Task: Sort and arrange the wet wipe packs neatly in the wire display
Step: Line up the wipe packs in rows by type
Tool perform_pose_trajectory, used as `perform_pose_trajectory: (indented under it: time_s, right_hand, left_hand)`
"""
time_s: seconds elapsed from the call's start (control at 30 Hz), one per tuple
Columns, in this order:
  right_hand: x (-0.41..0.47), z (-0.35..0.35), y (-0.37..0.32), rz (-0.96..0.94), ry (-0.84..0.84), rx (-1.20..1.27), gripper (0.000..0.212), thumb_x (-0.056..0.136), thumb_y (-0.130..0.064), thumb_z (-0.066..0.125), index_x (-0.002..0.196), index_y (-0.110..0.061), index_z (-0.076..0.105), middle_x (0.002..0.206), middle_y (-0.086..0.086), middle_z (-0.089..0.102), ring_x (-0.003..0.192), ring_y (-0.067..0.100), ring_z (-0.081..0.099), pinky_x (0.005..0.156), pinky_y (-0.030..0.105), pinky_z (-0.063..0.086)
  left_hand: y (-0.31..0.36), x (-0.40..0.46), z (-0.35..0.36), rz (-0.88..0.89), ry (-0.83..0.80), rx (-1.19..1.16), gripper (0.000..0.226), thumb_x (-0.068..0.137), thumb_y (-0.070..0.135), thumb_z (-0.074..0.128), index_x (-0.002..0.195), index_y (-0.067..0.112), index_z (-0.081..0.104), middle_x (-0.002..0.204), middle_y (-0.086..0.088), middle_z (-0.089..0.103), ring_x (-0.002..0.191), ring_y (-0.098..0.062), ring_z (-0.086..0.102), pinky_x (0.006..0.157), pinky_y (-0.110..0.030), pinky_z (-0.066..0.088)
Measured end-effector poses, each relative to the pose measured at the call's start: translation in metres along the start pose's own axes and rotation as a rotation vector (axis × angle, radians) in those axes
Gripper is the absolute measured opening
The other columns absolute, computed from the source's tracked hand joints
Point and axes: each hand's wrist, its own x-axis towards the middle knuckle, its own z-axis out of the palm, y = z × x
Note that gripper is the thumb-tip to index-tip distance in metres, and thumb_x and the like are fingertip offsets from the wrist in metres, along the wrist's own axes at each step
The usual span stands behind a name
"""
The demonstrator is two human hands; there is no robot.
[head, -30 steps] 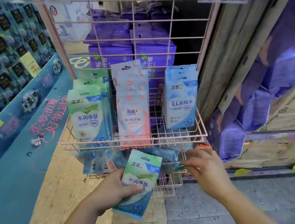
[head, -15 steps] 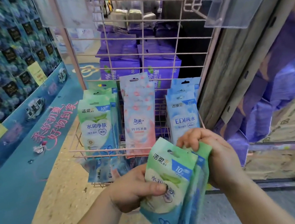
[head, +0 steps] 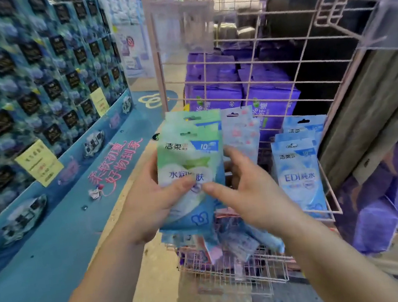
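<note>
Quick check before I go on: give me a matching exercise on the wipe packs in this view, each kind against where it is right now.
Things:
1. green packs
2. pink packs
3. blue packs
4. loose packs

Places:
A. standing at the right end of the upper wire basket
B. lying jumbled in the lower wire basket
C. held up between the left hand and the right hand
D. standing in the rack behind the held ones, partly hidden

Pairs: 1-C, 2-D, 3-A, 4-B
</note>
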Motion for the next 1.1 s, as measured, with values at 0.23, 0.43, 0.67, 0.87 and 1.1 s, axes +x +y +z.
perform_pose_trajectory:
  time_s: [0.23, 0.43, 0.67, 0.87, 1.1]
  right_hand:
    - [0.032, 0.026, 0.022, 0.007, 0.096, -0.5, 0.049, 0.085, -0.026, 0.065, 0.13, -0.026, 0.046, 0.115, -0.01, 0.061, 0.111, 0.009, 0.057, 0.08, 0.01, 0.037]
    - [0.029, 0.037, 0.036, 0.11, 0.117, -0.473, 0.053, 0.086, -0.035, 0.058, 0.136, -0.031, 0.04, 0.125, -0.009, 0.059, 0.114, 0.009, 0.056, 0.092, 0.025, 0.044]
    - [0.053, 0.039, 0.024, 0.335, 0.156, -0.149, 0.043, 0.081, -0.022, 0.066, 0.114, -0.036, 0.044, 0.108, -0.01, 0.067, 0.101, 0.014, 0.063, 0.091, 0.036, 0.051]
    - [0.071, 0.042, 0.036, 0.294, 0.098, 0.257, 0.076, 0.06, -0.005, 0.078, 0.129, -0.011, 0.048, 0.111, 0.009, 0.071, 0.101, 0.023, 0.069, 0.085, 0.033, 0.057]
    - [0.041, 0.047, 0.031, 0.133, 0.166, 0.133, 0.087, 0.062, 0.022, 0.073, 0.135, -0.005, 0.035, 0.103, 0.003, 0.073, 0.087, 0.008, 0.071, 0.068, 0.016, 0.054]
  left_hand:
    - [-0.021, 0.027, -0.039, 0.084, 0.045, 0.597, 0.049, 0.058, 0.034, 0.081, 0.102, 0.038, 0.059, 0.12, 0.009, 0.06, 0.114, -0.004, 0.054, 0.099, -0.023, 0.04]
    - [-0.034, 0.026, -0.055, 0.007, -0.09, 0.78, 0.046, 0.068, 0.027, 0.082, 0.098, 0.049, 0.054, 0.116, 0.018, 0.049, 0.112, 0.003, 0.043, 0.085, 0.006, 0.025]
    - [-0.03, 0.045, -0.048, -0.173, -0.129, 0.53, 0.099, 0.069, 0.021, 0.084, 0.147, 0.025, 0.023, 0.133, 0.018, 0.046, 0.113, 0.005, 0.051, 0.094, -0.019, 0.041]
    - [-0.028, 0.061, -0.049, -0.248, -0.309, 0.663, 0.067, 0.051, 0.04, 0.079, 0.11, 0.052, 0.049, 0.112, 0.011, 0.067, 0.111, -0.018, 0.061, 0.101, -0.051, 0.045]
    - [-0.039, 0.044, -0.053, -0.073, -0.262, 0.559, 0.104, 0.05, 0.041, 0.08, 0.14, 0.042, 0.028, 0.144, 0.004, 0.049, 0.13, -0.021, 0.048, 0.111, -0.054, 0.033]
